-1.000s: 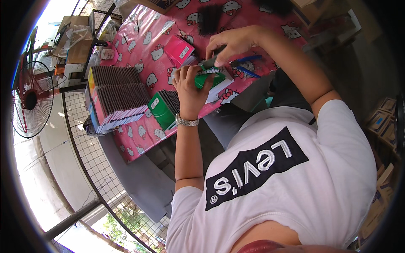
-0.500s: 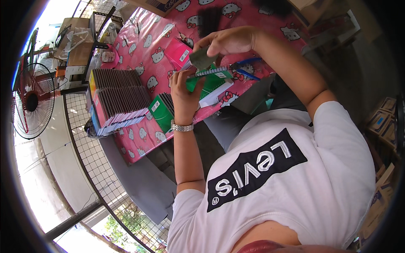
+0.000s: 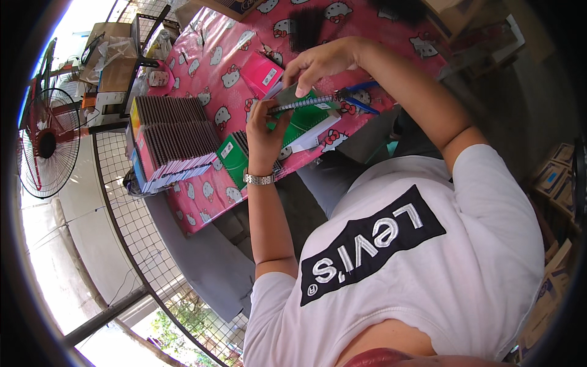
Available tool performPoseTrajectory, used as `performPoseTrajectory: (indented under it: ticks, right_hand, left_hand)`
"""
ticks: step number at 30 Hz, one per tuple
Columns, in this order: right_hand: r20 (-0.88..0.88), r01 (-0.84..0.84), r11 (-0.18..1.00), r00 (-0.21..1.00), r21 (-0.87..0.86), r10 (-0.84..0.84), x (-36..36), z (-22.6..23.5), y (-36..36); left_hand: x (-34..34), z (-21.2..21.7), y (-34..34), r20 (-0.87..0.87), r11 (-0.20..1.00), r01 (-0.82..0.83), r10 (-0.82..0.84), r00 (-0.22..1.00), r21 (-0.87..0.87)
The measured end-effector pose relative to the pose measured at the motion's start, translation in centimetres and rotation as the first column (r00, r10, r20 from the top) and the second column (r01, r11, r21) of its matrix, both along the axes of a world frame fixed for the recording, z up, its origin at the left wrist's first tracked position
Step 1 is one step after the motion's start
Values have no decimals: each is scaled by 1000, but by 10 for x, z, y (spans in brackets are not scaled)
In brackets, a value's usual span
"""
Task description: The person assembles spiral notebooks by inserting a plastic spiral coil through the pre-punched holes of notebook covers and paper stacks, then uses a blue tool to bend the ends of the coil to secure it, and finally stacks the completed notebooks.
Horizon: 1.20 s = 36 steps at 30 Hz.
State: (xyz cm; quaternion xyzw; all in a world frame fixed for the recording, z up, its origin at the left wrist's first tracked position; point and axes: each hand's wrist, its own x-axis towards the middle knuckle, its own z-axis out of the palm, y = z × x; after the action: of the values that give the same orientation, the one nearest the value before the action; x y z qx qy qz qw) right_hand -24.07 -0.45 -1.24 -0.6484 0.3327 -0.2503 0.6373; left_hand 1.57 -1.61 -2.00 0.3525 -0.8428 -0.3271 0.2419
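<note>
My left hand (image 3: pixel 266 125), with a metal-band watch at the wrist, is closed on the left end of a spiral notebook (image 3: pixel 299 105), which is tilted with its black coil facing up. Over that coil my right hand (image 3: pixel 321 66) pinches a dark grey-green sheet or board (image 3: pixel 290 94), its lower edge against the notebook. A green notebook (image 3: pixel 302 125) with white pages lies beneath. Just beyond is a pink notebook (image 3: pixel 263 74). Blue-handled pliers (image 3: pixel 361 101) rest right of the coil. Left of my left hand lies a small stack of green spiral notebooks (image 3: pixel 231 160).
Tall stacks of spiral notebooks (image 3: pixel 177 137) stand at the table's left. Black coils or bristle-like strands (image 3: pixel 306 27) lie at the far side, near cardboard boxes (image 3: pixel 229 7). A pink patterned cloth (image 3: pixel 223 116) covers the table. A fan (image 3: pixel 47 144) stands far left.
My right hand has lowered the grey-green sheet toward the notebook's coil, and its fingers now lie more over it. My left hand keeps its hold with little movement.
</note>
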Motion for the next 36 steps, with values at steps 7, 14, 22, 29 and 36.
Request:
performPoseTrajectory:
  ticks: [7, 14, 22, 29, 36]
  right_hand:
    - [-493, 344, 530, 194, -775, -848, -84, -137, 41]
    - [-372, 206, 429, 263, -880, -890, 4, -152, 131]
    - [96, 788, 249, 361, -563, -928, 18, -106, 120]
    - [105, 532, 378, 671, -758, -734, 74, -30, 111]
    - [-43, 425, 431, 670, -796, -741, 89, -21, 106]
  left_hand:
    - [-5, -7, 4, -313, 958, -63, 153, 937, 280]
    - [3, -25, 19, -373, 914, -251, 364, 853, 318]
    - [-6, -34, 18, -439, 959, -253, 284, 853, 130]
    - [0, -40, 20, -447, 941, -209, 313, 838, 267]
    - [8, -47, 18, -450, 947, -222, 308, 838, 234]
